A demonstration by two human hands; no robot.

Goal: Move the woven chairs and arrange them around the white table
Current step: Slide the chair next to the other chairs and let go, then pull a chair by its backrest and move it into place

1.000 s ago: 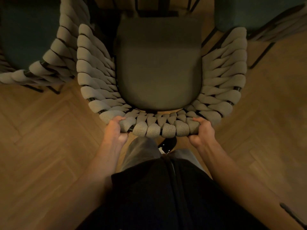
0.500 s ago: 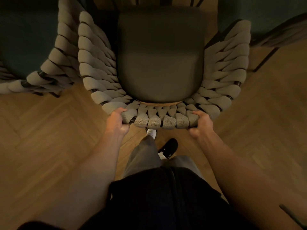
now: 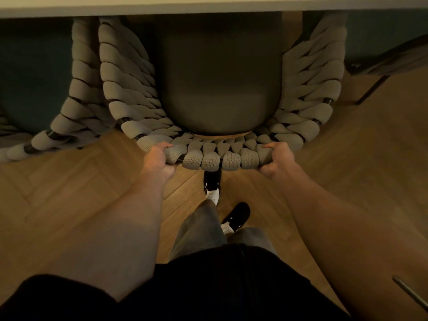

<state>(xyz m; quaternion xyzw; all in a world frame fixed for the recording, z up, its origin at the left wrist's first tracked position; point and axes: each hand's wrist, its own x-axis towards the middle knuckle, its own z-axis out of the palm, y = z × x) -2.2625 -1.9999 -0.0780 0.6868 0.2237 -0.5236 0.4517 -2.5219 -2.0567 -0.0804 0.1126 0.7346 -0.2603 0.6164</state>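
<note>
A woven chair (image 3: 129, 93) with thick grey-beige straps and a dark seat cushion stands right in front of me. My left hand (image 3: 159, 158) grips the top of its backrest at the left, and my right hand (image 3: 275, 158) grips the same rim at the right. The white table (image 3: 208, 5) shows as a pale edge along the top of the view, and the front of the chair's seat lies under it.
A second woven chair (image 3: 76, 105) stands close on the left, almost touching the one I hold. A dark chair with thin metal legs (image 3: 379, 63) stands at the right. My feet are on the herringbone wooden floor (image 3: 359, 158) just behind the chair.
The chair has slid forward, away from me, and its seat now reaches under the table edge, which has come into view. My arms have stretched out; both grips are unchanged.
</note>
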